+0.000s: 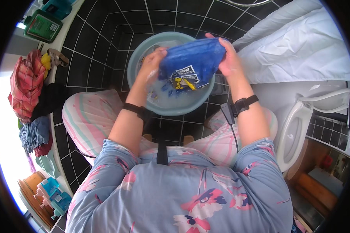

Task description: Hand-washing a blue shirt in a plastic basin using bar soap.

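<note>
A wet blue printed cloth (192, 58), perhaps a garment, is stretched between my two hands above a pale green basin (170, 112). My left hand (153, 62) grips the cloth's upper left corner. At the upper right corner, my right hand (229, 56) holds it with the thumb on top. The lower part of the cloth, with yellow and white print, hangs down to the water. Cloudy, soapy water (175, 100) fills the basin, and part of it is hidden behind the cloth. Suds cling to my left wrist.
A white shower curtain (291, 49) hangs at the right, above a toilet with its seat (294, 137). On the left ledge lie a red plaid cloth (27, 84), blue fabric (35, 132) and a green bottle (43, 26). A clear plastic container (218, 84) sits beside the basin.
</note>
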`<state>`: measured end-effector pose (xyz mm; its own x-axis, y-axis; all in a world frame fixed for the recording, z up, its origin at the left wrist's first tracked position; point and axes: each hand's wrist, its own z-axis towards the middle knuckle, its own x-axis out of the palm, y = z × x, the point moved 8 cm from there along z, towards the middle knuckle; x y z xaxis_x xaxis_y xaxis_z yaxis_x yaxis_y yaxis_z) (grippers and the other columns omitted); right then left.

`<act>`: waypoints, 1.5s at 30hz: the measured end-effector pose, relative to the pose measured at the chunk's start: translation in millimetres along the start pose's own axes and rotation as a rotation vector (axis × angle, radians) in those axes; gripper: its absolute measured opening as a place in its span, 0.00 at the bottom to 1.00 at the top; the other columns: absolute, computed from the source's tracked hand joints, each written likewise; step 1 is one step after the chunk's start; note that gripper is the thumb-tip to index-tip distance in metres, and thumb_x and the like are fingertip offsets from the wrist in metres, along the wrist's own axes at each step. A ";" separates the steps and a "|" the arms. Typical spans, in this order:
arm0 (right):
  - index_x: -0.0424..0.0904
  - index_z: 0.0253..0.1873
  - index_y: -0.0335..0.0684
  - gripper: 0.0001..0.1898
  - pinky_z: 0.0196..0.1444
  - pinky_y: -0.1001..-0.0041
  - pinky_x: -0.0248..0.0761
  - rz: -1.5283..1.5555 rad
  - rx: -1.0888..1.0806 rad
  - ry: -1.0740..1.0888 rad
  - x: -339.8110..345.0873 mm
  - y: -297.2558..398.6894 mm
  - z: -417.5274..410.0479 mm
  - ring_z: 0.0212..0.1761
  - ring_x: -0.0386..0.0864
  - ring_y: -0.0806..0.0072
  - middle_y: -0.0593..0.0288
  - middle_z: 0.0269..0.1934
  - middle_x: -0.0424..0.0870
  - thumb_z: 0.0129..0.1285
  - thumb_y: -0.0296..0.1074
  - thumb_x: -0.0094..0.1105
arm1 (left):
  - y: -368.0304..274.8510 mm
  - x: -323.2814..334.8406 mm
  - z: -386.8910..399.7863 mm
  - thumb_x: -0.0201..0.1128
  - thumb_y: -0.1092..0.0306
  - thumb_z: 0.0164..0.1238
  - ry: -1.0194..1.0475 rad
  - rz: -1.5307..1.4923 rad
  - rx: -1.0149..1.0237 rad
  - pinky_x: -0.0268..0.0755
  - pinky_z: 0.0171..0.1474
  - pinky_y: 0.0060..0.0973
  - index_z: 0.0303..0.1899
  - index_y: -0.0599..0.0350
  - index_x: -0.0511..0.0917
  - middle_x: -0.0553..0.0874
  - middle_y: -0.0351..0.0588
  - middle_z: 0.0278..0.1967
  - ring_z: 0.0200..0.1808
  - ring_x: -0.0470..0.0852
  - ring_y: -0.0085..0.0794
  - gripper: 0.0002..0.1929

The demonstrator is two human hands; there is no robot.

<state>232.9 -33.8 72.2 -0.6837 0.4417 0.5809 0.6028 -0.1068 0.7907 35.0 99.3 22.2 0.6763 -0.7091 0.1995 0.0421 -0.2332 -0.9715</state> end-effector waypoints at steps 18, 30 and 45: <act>0.81 0.24 0.45 0.19 0.32 0.61 0.75 -1.428 -0.734 -0.002 84.1 -70.2 -14.5 0.27 0.81 0.55 0.56 0.22 0.81 0.64 0.51 0.60 | 97.3 90.1 -8.7 0.48 0.52 0.79 -0.079 -1.063 -0.610 0.75 0.61 0.38 0.55 0.57 0.74 0.83 0.49 0.52 0.56 0.82 0.39 0.19; 0.82 0.23 0.45 0.20 0.35 0.63 0.77 -1.410 -0.611 0.020 77.7 -86.8 -12.0 0.25 0.81 0.57 0.59 0.21 0.81 0.68 0.49 0.56 | 110.7 87.3 -4.3 0.47 0.54 0.79 -0.005 -1.093 -0.603 0.73 0.63 0.41 0.58 0.60 0.73 0.81 0.53 0.55 0.57 0.81 0.42 0.20; 0.81 0.21 0.49 0.17 0.29 0.64 0.76 -1.271 -1.081 0.223 134.5 -78.1 -54.3 0.25 0.81 0.59 0.61 0.20 0.79 0.63 0.47 0.61 | 96.1 74.3 -10.3 0.47 0.56 0.80 0.045 -1.093 -0.573 0.73 0.63 0.42 0.60 0.62 0.71 0.81 0.54 0.55 0.58 0.80 0.42 0.20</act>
<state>71.5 -14.3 99.2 -0.5784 0.6062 -0.5458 -0.8124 -0.3677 0.4526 81.7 17.3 -55.1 0.4621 0.0214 0.8866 0.2330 -0.9675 -0.0981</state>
